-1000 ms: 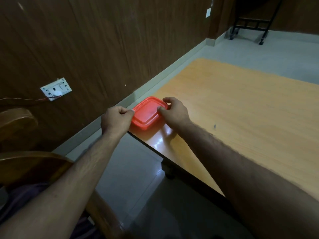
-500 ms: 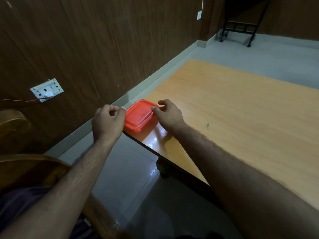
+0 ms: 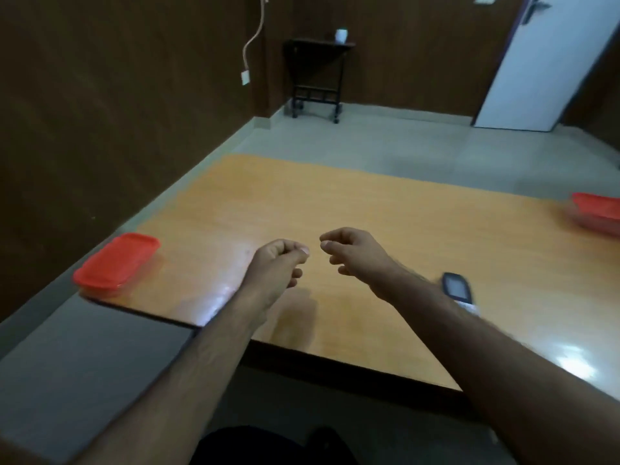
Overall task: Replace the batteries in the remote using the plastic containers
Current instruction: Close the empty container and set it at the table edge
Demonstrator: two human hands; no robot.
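Hands hang over the middle of the orange wooden counter (image 3: 385,229), and each grip holds nothing that shows. The left hand (image 3: 278,263) has its fingers curled in loosely, with the thumb tip near the first finger. The right hand (image 3: 352,250) has its fingers bent and a bit apart. The dark plastic remote (image 3: 457,287) lies flat on the counter just to the right of the right arm, partly hidden by it. One flat plastic box with a red lid (image 3: 115,261) sits well to the left of the left hand, at the counter's corner, with its lid on. A second red-lidded plastic box (image 3: 597,213) sits far to the right of the right hand, at the edge of view. The next step is most likely to pick up the remote. To do it well, the right hand should pull back a little and come down on the remote's long sides. Then turn it over, so the left thumb can slide the back cover off.
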